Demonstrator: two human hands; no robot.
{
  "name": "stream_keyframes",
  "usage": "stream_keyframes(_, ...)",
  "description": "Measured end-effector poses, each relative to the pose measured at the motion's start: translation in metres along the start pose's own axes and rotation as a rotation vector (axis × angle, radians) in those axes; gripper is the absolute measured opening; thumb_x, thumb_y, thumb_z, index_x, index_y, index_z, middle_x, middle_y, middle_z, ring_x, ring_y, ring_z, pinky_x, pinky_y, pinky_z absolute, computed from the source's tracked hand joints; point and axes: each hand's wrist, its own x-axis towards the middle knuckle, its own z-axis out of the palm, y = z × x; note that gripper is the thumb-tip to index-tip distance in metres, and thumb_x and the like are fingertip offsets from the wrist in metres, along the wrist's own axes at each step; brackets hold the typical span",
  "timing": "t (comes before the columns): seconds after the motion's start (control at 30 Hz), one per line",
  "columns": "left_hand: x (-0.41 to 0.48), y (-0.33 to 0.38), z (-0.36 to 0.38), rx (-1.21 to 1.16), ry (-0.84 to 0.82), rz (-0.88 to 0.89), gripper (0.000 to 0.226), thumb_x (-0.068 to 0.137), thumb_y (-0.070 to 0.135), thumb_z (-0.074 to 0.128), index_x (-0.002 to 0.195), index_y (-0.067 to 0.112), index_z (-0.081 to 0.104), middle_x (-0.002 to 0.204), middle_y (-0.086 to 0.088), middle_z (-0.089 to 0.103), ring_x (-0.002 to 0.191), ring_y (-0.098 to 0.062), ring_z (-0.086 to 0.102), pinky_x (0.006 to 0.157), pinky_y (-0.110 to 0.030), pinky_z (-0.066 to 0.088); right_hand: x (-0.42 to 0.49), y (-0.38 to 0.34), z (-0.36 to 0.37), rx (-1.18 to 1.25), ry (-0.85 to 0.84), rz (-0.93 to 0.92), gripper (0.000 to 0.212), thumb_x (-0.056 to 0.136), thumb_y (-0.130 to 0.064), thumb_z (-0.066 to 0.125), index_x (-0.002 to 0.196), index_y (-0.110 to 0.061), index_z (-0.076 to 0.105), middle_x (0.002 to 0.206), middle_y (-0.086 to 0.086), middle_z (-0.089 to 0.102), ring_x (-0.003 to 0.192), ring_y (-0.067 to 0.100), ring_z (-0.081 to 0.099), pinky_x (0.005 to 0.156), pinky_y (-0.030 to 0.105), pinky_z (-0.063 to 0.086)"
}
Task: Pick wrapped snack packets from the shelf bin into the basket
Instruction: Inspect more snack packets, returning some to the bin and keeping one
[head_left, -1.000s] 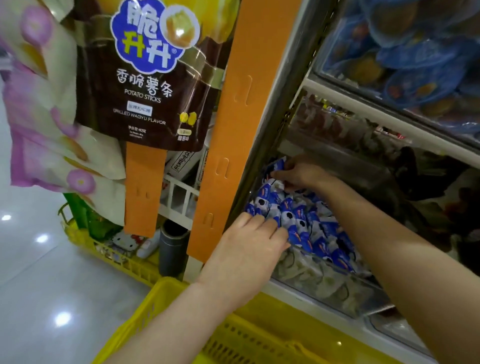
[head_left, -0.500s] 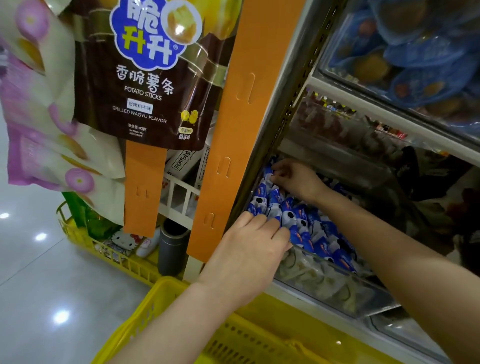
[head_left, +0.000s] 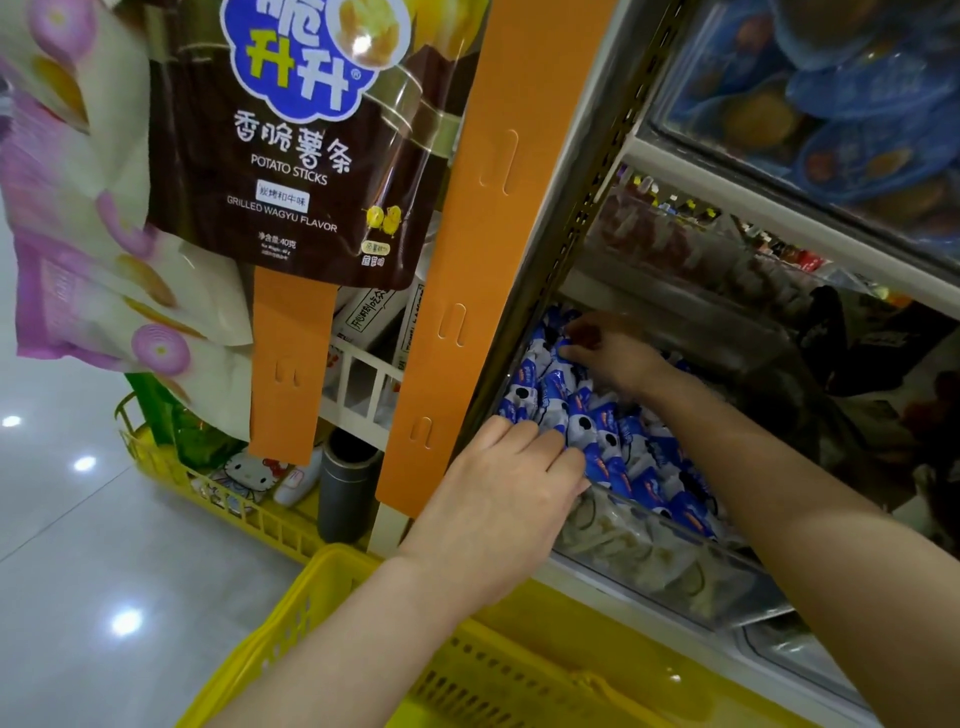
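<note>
The right fingers are bunched together and curled at the far left corner of the clear shelf bin, and they seem to pinch one of the blue-and-white snack packets; that corner is dim, so the grip is not sharp. The left fingers lie side by side, bent down over the near corner of the pile with their tips buried among the wrappers, so I cannot tell whether they hold anything.

The packets fill the bin in a loose heap. They look light, soft and crinkly, with glossy film that probably slips, so a pinch on a crimped end or across the pillow should serve best, several at a time.

The right hand reaches in palm down, forearm stretched over the heap. The left hand arches at the wrist above the yellow basket, which waits directly below.
</note>
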Motion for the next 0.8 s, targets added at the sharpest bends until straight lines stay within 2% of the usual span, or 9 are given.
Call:
stream_keyframes(0.13,0.000,0.001,-0.001,-0.006,0.005,0.001,0.031,0.090,0.025,0.034,0.083,0.019,0.063,0.075,0.004,0.062,0.069,-0.014,0.055,0.068,-0.029,0.045,0.008,0.000,-0.004,-0.118,-0.044,0.010,0.036,0.087,-0.022,0.063,0.121,-0.011,0.057,0.123,0.011,0.059,0.110,0.025,0.056,0.090,0.032,0.045)
stream_keyframes(0.27,0.000,0.000,-0.001,-0.011,0.005,0.003,0.031,0.091,0.026,0.033,0.083,0.019,0.062,0.075,0.004,0.061,0.069,-0.014,0.054,0.069,-0.029,0.045,0.012,0.002,0.000,-0.135,0.018,0.029,0.013,0.091,-0.018,0.058,0.101,-0.013,0.063,0.110,0.010,0.063,0.100,0.023,0.057,0.084,0.032,0.044)
stream_keyframes(0.4,0.000,0.000,-0.002,-0.015,-0.003,-0.003,0.031,0.091,0.026,0.033,0.082,0.019,0.062,0.076,0.004,0.061,0.070,-0.014,0.053,0.069,-0.029,0.044,0.005,0.001,-0.005,-0.108,0.162,-0.003,0.016,0.095,-0.016,0.049,0.099,-0.011,0.063,0.104,0.012,0.063,0.090,0.024,0.057,0.080,0.034,0.044)
stream_keyframes(0.53,-0.001,0.001,-0.002,-0.022,-0.016,0.002,0.029,0.091,0.026,0.035,0.081,0.019,0.061,0.074,0.004,0.060,0.068,-0.014,0.053,0.068,-0.029,0.043,-0.018,0.000,-0.027,0.001,0.368,-0.010,0.021,0.098,-0.016,0.040,0.106,-0.006,0.057,0.101,0.013,0.059,0.082,0.020,0.050,0.073,0.030,0.038)
stream_keyframes(0.6,-0.001,0.001,-0.004,-0.018,-0.044,0.005,0.027,0.091,0.026,0.037,0.082,0.018,0.061,0.074,0.003,0.061,0.069,-0.015,0.055,0.069,-0.030,0.044,-0.034,0.000,-0.037,0.107,0.439,-0.049,0.023,0.098,-0.013,0.039,0.112,-0.004,0.054,0.105,0.011,0.057,0.083,0.016,0.053,0.070,0.028,0.044)
stream_keyframes(0.67,-0.001,0.003,-0.008,-0.021,-0.098,-0.015,0.025,0.093,0.026,0.037,0.088,0.018,0.061,0.081,0.002,0.062,0.076,-0.017,0.055,0.075,-0.032,0.043,-0.054,-0.002,-0.045,0.340,0.461,-0.052,0.021,0.098,-0.010,0.039,0.115,-0.005,0.051,0.106,0.009,0.056,0.079,0.014,0.060,0.062,0.018,0.052)
stream_keyframes(0.73,-0.004,0.006,-0.010,-0.093,-0.119,-0.067,0.026,0.097,0.028,0.033,0.103,0.018,0.057,0.098,0.002,0.058,0.093,-0.016,0.049,0.087,-0.030,0.035,-0.078,-0.006,-0.050,0.511,0.474,-0.032,0.015,0.098,-0.010,0.041,0.106,-0.009,0.053,0.101,0.006,0.059,0.074,0.009,0.062,0.058,0.015,0.053)
stream_keyframes(0.8,-0.008,0.012,-0.013,-0.243,-0.084,-0.150,0.027,0.098,0.027,0.031,0.113,0.018,0.052,0.109,0.003,0.049,0.102,-0.013,0.041,0.091,-0.026,0.031,-0.105,-0.012,-0.052,0.647,0.491,-0.062,0.014,0.096,-0.010,0.045,0.088,-0.017,0.054,0.092,0.005,0.062,0.068,0.006,0.064,0.056,0.017,0.053)
